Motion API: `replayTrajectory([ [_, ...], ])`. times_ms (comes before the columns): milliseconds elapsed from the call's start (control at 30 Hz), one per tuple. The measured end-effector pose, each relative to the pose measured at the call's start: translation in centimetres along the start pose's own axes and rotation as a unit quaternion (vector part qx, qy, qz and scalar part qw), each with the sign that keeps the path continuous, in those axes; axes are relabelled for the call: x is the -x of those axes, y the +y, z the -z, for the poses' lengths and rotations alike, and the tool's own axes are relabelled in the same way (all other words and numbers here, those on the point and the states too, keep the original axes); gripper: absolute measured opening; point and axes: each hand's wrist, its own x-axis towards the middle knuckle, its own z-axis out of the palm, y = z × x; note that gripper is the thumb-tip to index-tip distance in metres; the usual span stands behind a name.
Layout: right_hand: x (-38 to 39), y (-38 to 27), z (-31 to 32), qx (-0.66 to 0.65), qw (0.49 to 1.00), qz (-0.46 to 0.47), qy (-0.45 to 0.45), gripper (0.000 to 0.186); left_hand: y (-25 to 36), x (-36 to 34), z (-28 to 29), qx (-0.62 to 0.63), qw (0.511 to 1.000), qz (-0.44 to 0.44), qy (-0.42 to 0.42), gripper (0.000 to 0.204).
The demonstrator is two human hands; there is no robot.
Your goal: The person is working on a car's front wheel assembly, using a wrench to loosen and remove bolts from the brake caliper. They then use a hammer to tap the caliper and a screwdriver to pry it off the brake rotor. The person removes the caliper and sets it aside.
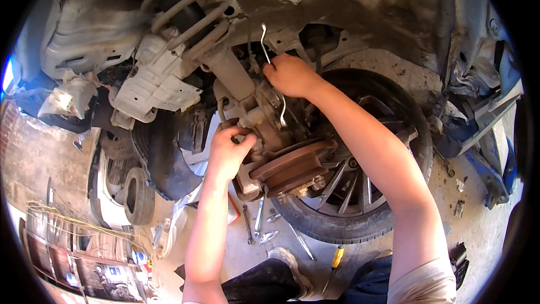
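A shiny double-ended offset wrench (pixel 264 44) is in my right hand (pixel 289 75), gripped around its middle. One wrench end points up toward the wheel well; the lower end rests by the steering knuckle (pixel 260 119), where I cannot tell if it sits on a bolt. My left hand (pixel 229 151) is closed, its fingers curled against the near side of the knuckle; what they hold is hidden. Below both hands is a rusty brake disc (pixel 295 170). A grey strut (pixel 229 72) runs up from the knuckle toward a coil spring (pixel 185 32).
A wheel with its tyre (pixel 343 233) lies on the floor under the disc. Nearby are wrenches (pixel 259 218), a yellow-handled screwdriver (pixel 337 257) and my shoe (pixel 291 264). Blue metal equipment (pixel 492 175) stands right; loose tyres (pixel 139 196) and a cluttered rack (pixel 84 256) are left.
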Motion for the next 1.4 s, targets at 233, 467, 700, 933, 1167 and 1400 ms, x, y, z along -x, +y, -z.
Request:
replayTrajectory([
  [233, 2.3, -1.3, 1.1, -0.006, 0.996, 0.082, 0.040, 0.041, -0.6, -0.2, -0.2, -0.021, 0.999, -0.038, 0.026, 0.029],
  [467, 6.4, -2.4, 2.3, -0.044, 0.982, 0.158, 0.095, 0.027, -1.3, -0.4, -0.4, -0.016, 0.998, -0.052, 0.033, 0.031],
  [700, 12.9, 1.2, 4.2, 0.009, 0.893, 0.437, 0.107, 0.019, -0.5, -0.1, -0.2, 0.009, 1.000, -0.017, 0.000, 0.027],
  [933, 9.2, -0.4, 3.7, -0.005, 0.971, 0.181, 0.153, 0.020, 0.0, -0.2, 0.0, 0.033, 0.999, -0.016, -0.012, 0.029],
  [1167, 2.7, -0.3, 1.4, -0.040, 0.997, 0.008, 0.072, 0.042, -1.0, -0.5, -0.4, 0.013, 1.000, -0.019, 0.002, 0.028],
  [1400, 0.6, 0.4, 0.0, -0.020, 0.998, -0.012, 0.052, 0.044, -1.3, -0.4, -0.5, -0.013, 0.997, -0.065, 0.032, 0.029],
])
